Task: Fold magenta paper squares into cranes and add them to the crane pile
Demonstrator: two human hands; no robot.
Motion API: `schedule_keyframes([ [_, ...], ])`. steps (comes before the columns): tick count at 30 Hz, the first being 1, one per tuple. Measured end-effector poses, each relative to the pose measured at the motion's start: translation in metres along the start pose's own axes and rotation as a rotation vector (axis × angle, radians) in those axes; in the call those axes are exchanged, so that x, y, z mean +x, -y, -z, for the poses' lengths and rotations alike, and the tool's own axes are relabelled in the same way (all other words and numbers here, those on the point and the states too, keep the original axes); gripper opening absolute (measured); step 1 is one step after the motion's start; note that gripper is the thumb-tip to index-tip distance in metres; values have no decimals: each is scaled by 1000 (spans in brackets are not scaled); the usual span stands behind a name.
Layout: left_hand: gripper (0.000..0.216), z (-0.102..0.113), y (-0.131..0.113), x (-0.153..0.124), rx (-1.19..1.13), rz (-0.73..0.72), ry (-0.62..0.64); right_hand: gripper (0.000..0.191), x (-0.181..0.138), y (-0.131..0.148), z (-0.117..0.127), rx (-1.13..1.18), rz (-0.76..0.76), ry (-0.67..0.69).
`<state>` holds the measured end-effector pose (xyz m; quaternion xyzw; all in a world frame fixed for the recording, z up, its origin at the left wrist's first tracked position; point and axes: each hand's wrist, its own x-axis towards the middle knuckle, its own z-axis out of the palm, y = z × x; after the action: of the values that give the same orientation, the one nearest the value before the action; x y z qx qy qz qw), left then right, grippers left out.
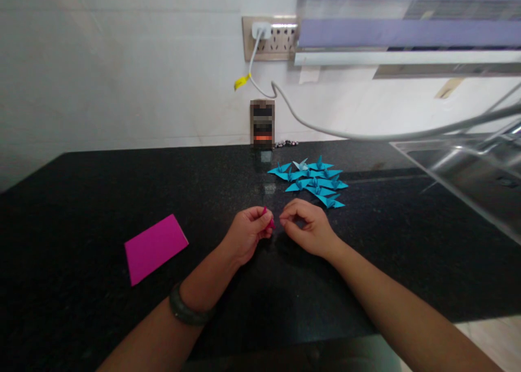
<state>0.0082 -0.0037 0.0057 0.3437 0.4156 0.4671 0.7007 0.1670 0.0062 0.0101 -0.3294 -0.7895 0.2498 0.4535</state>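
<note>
My left hand (248,232) is closed on a small piece of folded magenta paper (272,224), pinched between thumb and fingers. Most of the paper is hidden by those fingers, so its folded shape cannot be made out. Just to the right, my right hand (306,225) has thumb and index fingertips drawn together, a small gap away from the paper. No object shows in its pinch. Beyond the right hand lies a cluster of several blue origami cranes (315,183), with one paler crane (302,165) at the back.
A magenta stack of paper (157,248) lies on the dark countertop (81,198) at left. A blurred dark box (262,123) stands against the wall beside a beaded string (287,143). A grey cable (309,125) runs from the socket (283,38) toward the metal sink (480,182).
</note>
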Motion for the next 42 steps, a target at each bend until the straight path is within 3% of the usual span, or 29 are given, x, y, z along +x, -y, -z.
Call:
schedule_keyframes([
  [7, 22, -1, -2, -2, -29, -43, 51, 7, -2, -9, -4, -28, -187, -42],
  [11, 19, 1, -2, -2, -106, -10, 111, 16, -1, -13, -9, 152, -467, 39],
  [14, 19, 2, -1, -1, -119, -10, 135, 22, 0, -12, -9, 298, -569, 122],
  [21, 48, 4, 0, 1, 51, -117, 80, 28, 1, -7, -9, 557, -696, 263],
  [33, 46, 3, -1, 5, 100, -220, -118, 28, 3, -14, -10, 794, -689, -143],
  [42, 43, 1, -3, 4, 83, -232, -142, 29, 6, -14, -7, 845, -701, -211],
])
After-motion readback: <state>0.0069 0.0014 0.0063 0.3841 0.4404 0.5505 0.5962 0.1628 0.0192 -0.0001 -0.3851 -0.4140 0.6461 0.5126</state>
